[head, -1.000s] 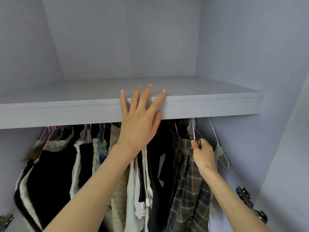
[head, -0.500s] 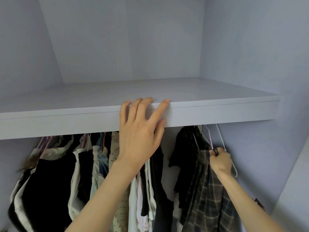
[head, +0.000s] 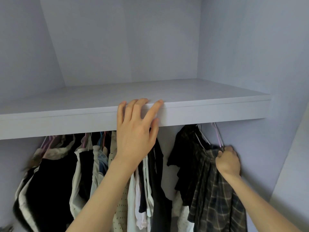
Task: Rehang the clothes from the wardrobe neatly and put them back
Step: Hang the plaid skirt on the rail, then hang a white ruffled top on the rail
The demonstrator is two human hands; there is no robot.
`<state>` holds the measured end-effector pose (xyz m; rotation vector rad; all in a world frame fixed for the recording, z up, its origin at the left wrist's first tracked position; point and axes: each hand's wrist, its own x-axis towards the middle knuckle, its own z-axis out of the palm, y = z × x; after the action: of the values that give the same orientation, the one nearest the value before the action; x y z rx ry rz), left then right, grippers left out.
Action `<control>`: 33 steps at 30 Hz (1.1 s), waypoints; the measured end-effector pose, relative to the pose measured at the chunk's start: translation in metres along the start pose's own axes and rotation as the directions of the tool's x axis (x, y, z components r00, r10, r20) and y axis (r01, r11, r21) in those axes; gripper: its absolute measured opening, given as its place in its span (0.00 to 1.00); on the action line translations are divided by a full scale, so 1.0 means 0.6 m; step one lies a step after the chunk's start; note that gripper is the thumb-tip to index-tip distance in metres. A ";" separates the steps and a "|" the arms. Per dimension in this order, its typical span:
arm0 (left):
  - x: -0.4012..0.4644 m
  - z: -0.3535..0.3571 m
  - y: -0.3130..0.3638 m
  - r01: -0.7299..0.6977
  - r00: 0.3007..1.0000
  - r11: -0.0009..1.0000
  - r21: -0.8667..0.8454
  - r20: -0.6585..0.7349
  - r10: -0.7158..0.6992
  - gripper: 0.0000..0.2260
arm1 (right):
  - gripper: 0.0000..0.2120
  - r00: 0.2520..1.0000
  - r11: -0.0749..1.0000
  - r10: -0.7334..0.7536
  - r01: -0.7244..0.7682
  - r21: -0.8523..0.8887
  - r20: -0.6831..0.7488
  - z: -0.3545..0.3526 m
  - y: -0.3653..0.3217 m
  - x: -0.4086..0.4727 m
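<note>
Head view: my left hand lay with fingers loose over the front edge of the shelf, holding nothing, while my right hand was clenched on the plaid shirt at its pink hanger, at the right end of the row. I judged the task well along: most clothes hung on the left, with only this shirt left to settle.
</note>
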<state>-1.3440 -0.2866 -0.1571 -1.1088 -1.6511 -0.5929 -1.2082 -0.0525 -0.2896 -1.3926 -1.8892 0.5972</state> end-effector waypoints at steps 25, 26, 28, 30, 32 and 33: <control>-0.458 -0.413 0.040 0.358 0.556 0.731 0.581 0.497 -0.667 0.22 | 0.27 0.155 0.295 -0.933 0.849 0.439 0.326 0.003 -0.078 -0.535; -0.486 -0.449 0.048 0.368 0.532 0.697 0.615 0.476 -0.701 0.22 | 0.27 0.103 0.254 -0.940 0.846 0.469 0.325 -0.004 -0.081 -0.572; -0.545 -0.524 0.068 0.371 0.483 0.625 0.687 0.433 -0.761 0.22 | 0.27 -0.019 0.167 -0.943 0.836 0.522 0.332 -0.022 -0.081 -0.654; -0.603 -0.603 0.094 0.387 0.427 0.548 0.742 0.383 -0.819 0.23 | 0.28 -0.139 0.122 -0.911 0.807 0.577 0.387 -0.038 -0.068 -0.741; -0.663 -0.685 0.131 0.424 0.383 0.469 0.775 0.316 -0.868 0.24 | 0.27 -0.216 0.092 -0.891 0.776 0.625 0.399 -0.060 -0.047 -0.830; -0.694 -0.729 0.155 0.449 0.359 0.421 0.788 0.272 -0.893 0.24 | 0.27 -0.251 0.085 -0.880 0.753 0.652 0.404 -0.075 -0.034 -0.875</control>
<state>-1.0314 -0.7548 -0.3953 0.0563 -2.7810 -0.0955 -1.0959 -0.5590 -0.3854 0.8445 -2.7532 0.5393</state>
